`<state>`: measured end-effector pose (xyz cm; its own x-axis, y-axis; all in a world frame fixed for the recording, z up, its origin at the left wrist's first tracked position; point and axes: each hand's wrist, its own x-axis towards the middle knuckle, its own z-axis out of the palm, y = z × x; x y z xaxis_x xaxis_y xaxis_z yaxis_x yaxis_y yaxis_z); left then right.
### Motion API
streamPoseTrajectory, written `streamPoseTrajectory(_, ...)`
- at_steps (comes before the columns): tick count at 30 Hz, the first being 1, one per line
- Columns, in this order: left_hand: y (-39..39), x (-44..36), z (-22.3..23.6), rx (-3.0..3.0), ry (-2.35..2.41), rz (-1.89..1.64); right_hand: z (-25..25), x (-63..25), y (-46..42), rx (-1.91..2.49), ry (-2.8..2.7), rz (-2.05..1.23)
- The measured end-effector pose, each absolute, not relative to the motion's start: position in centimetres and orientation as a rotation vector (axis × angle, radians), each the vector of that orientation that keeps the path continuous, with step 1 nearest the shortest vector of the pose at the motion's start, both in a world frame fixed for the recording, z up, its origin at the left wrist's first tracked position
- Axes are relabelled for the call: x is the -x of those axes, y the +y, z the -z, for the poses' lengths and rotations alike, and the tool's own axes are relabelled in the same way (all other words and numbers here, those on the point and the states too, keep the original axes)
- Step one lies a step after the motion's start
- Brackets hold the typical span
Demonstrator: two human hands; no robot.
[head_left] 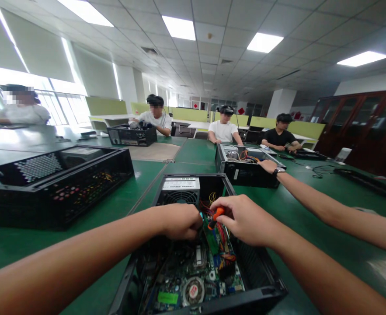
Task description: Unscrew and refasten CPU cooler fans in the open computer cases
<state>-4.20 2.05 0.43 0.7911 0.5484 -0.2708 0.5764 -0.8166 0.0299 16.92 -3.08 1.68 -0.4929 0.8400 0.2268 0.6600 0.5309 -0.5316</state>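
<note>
An opened black computer case (pixel 261 293) lies in front of me, its inside facing up. My right hand (pixel 248 218) is closed around the orange and black handle of a screwdriver (pixel 217 215), over the case; the tip cannot be made out. My left hand (pixel 181 221) is curled just left of it, fingers folded down into the case, and what they hold is hidden. Below both hands stands a green circuit board (pixel 211 239) beside bundled coloured wires (pixel 227 258). Nearer to me is the motherboard with a round fan (pixel 193 291). At the far end sits the power supply (pixel 181 184).
Another black case (pixel 94 197) stands left on the green table (pixel 314 192). At right, a neighbour's hand (pixel 268 166) reaches to an open case (pixel 255 173). Across the table, several people sit, one at a further case (pixel 132 135). A keyboard (pixel 370 181) lies far right.
</note>
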Motion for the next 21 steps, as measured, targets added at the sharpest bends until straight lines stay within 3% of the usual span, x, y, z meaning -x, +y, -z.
streamPoseTrajectory(10,1.5,4.5,-1.3,-2.803,1.012,0.360,-0.1,-15.4,-2.4,1.263,-2.417,-0.499)
streamPoseTrajectory(15,2.5,8.1,-1.7,-2.638,1.118,-0.400,0.1,-14.8,-2.2,1.324,-2.532,-0.254)
streamPoseTrajectory(18,3.0,10.5,-0.2,-2.322,1.057,-0.958,-1.8,-15.1,-2.9,1.182,-2.599,-0.349)
streamPoseTrajectory(21,3.1,11.8,1.8,-1.998,0.930,-1.303,-4.2,-14.9,-4.0,1.108,-2.540,-0.486)
